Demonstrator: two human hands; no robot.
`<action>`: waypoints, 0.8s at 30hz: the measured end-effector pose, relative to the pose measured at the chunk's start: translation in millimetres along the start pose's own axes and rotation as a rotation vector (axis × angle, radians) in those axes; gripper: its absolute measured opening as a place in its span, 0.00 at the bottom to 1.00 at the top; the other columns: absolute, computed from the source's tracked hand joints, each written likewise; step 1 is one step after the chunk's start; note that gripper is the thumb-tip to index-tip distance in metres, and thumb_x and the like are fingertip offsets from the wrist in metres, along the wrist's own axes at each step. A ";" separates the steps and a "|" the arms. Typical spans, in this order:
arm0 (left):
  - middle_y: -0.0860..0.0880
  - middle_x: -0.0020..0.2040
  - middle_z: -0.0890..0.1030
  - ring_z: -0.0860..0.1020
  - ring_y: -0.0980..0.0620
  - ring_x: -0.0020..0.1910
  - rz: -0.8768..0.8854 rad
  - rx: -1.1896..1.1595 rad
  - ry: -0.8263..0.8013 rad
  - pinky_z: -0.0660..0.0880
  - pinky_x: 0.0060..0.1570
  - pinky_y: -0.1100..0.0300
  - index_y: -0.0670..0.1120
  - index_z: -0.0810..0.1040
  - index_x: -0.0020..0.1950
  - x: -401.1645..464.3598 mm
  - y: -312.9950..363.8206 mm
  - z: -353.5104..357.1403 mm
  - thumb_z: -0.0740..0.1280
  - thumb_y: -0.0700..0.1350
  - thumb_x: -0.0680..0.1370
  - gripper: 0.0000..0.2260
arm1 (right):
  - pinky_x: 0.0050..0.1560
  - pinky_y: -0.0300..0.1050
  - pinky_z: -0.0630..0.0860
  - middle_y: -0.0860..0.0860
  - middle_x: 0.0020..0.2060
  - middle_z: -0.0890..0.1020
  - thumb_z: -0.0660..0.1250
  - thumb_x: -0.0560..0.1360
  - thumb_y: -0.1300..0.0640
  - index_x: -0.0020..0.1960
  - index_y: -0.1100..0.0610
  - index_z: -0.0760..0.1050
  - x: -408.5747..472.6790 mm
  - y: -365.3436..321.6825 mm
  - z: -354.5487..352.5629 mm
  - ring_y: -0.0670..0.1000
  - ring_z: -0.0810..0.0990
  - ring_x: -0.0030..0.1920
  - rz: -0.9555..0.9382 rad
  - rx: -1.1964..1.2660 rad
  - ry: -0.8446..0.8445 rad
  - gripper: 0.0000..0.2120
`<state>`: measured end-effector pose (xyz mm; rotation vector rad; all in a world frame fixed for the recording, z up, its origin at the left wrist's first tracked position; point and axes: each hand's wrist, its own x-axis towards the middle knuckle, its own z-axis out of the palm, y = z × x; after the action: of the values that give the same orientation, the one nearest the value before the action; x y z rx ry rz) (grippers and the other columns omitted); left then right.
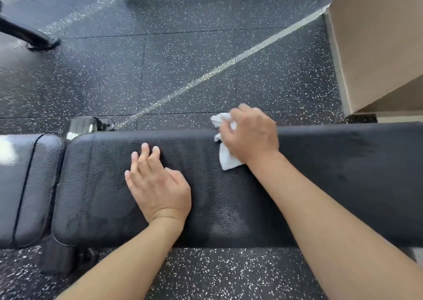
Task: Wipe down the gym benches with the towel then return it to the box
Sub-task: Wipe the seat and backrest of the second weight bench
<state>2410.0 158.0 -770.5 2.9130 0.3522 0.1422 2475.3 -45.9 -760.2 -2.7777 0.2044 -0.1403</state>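
Right hand (249, 134), fingers curled around a crumpled white towel (225, 155), pressing it onto the far edge of the black bench pad (343, 173); towel ends protrude beyond the fingertips and below the palm. Left hand (158, 185), to the left of the right hand, lies flat on the same pad, fingers straight and slightly spread. Cardboard box (375, 47) stands on the speckled floor (183, 70) beyond the right hand. A second pad (27, 185) adjoins left of the left hand.
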 end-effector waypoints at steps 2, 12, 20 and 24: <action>0.43 0.80 0.68 0.62 0.39 0.81 0.002 -0.018 0.024 0.57 0.79 0.38 0.41 0.71 0.75 -0.4 0.9 -0.8 0.56 0.44 0.77 0.26 | 0.39 0.46 0.63 0.51 0.43 0.79 0.62 0.79 0.44 0.44 0.55 0.77 6.6 -48.1 19.5 0.56 0.77 0.43 -0.028 0.042 -0.031 0.15; 0.45 0.80 0.67 0.61 0.41 0.81 0.002 -0.065 0.019 0.55 0.79 0.40 0.43 0.70 0.76 -1.6 0.3 -3.3 0.59 0.43 0.80 0.23 | 0.59 0.52 0.76 0.56 0.61 0.80 0.68 0.78 0.55 0.61 0.59 0.79 -85.1 -7.8 1.1 0.61 0.77 0.60 -0.335 0.117 0.094 0.14; 0.46 0.81 0.65 0.59 0.41 0.82 0.024 -0.082 0.000 0.54 0.80 0.40 0.44 0.69 0.77 -4.2 -3.7 -4.6 0.57 0.44 0.81 0.23 | 0.67 0.54 0.68 0.58 0.61 0.78 0.64 0.81 0.55 0.63 0.59 0.77 -185.2 148.2 -63.2 0.64 0.75 0.62 0.144 0.019 0.310 0.13; 0.47 0.82 0.64 0.58 0.42 0.83 0.015 -0.115 -0.020 0.52 0.81 0.41 0.45 0.68 0.78 -2.7 -7.2 -8.2 0.57 0.44 0.81 0.23 | 0.67 0.54 0.68 0.59 0.57 0.78 0.64 0.79 0.56 0.59 0.63 0.77 -180.9 94.0 -49.5 0.65 0.74 0.61 0.213 0.044 0.317 0.13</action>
<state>2404.8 165.8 -764.2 2.8024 0.3082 0.1312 2279.4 -121.1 -760.0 -2.6540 0.5668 -0.5237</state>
